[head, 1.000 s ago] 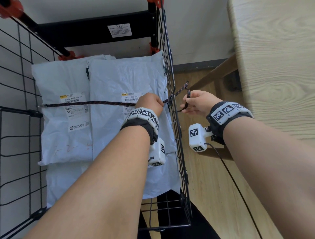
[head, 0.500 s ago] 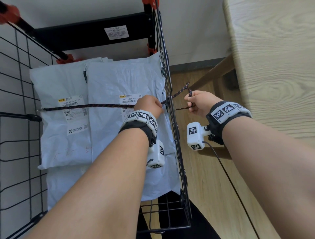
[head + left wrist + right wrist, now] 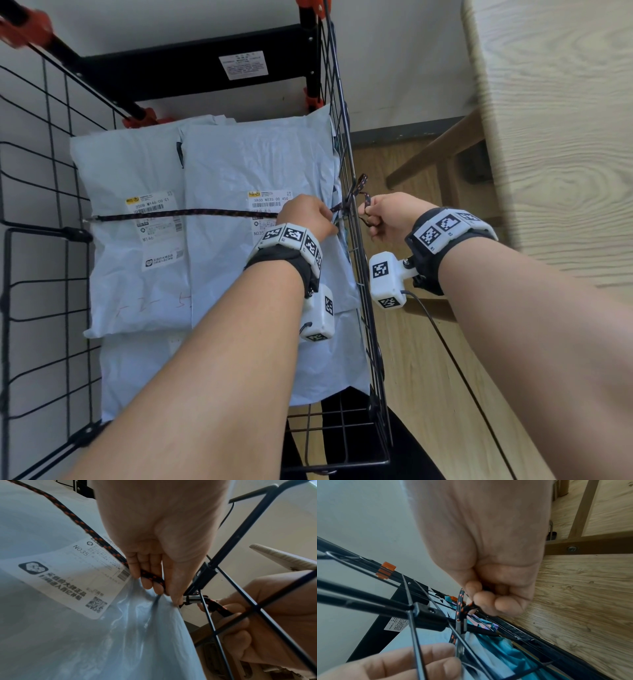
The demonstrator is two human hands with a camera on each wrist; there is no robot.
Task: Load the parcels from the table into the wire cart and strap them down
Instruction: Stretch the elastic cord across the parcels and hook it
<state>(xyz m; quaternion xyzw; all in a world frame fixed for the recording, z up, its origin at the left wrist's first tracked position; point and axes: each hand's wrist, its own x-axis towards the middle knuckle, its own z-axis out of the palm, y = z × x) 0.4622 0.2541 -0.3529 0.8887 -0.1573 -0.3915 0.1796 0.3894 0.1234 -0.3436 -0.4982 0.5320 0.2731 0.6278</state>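
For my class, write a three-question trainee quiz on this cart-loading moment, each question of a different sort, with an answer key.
1. True or false: the cord runs across the labelled parcels inside the wire cart.
2. Multiple choice: where is the right hand? A) inside the cart, on a parcel; B) outside the cart's side wall, pinching the cord's end; C) flat on the table.
3. Fill in: the left hand grips the cord on the ____ side of the cart wall.

Key: 1 true; 2 B; 3 inner. The left wrist view shows the left hand's fingers curled round the cord, just short of the wire wall.
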